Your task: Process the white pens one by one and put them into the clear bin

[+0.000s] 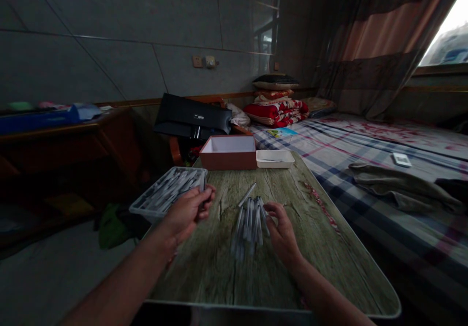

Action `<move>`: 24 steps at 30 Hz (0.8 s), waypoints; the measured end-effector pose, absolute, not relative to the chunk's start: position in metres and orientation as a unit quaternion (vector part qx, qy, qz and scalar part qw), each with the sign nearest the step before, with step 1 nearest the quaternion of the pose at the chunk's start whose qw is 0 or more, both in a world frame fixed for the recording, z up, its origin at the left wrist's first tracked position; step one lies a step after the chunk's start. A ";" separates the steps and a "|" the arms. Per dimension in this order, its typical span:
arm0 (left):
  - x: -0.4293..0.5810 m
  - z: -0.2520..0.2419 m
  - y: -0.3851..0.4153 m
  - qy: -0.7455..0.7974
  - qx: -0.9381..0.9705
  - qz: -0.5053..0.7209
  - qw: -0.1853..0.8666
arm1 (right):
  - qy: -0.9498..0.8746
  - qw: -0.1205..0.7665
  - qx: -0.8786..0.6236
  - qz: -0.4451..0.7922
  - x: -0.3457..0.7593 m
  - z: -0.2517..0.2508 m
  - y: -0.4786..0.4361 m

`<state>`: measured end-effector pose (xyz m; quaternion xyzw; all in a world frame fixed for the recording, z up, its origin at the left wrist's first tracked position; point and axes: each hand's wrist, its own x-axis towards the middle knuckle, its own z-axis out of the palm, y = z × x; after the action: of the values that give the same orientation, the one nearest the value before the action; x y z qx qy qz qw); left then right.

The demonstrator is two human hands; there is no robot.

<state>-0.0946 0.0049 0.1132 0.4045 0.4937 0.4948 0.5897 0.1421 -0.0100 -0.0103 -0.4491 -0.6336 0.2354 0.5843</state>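
A bundle of slim clear pens (250,221) with dark tips lies on the wood-grain table in front of me, its near ends blurred. One single pen (247,194) lies slantwise just beyond it. My right hand (281,231) rests against the right side of the bundle, fingers curved, with a gap between thumb and forefinger. My left hand (190,214) is at the near right corner of a clear plastic box (148,212) full of similar pens. Its fingers are curled together, and whatever they hold is hidden.
At the table's (204,272) far edge stand an open brown box (228,161) and a small white tray (275,164) with something thin inside. A black monitor (193,114) leans behind. On the right is a bed (318,143) with folded bedding (278,111); a wooden desk (73,141) stands left.
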 end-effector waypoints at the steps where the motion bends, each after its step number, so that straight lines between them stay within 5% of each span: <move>1: -0.110 0.121 0.016 0.535 0.456 0.474 0.530 | -0.636 0.582 -0.450 0.233 0.142 -0.011 -0.010; 7: -0.194 0.149 0.085 0.752 0.628 0.162 0.119 | -0.655 0.568 -0.445 0.224 0.142 -0.012 -0.009; 24: -0.211 0.114 0.109 0.750 0.661 0.019 -0.028 | -0.655 0.566 -0.455 0.205 0.141 -0.014 -0.011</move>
<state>-0.2111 0.1088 0.1140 0.6607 0.7499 0.0188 -0.0284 0.1405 -0.0109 -0.0136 -0.4553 -0.6555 0.2055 0.5664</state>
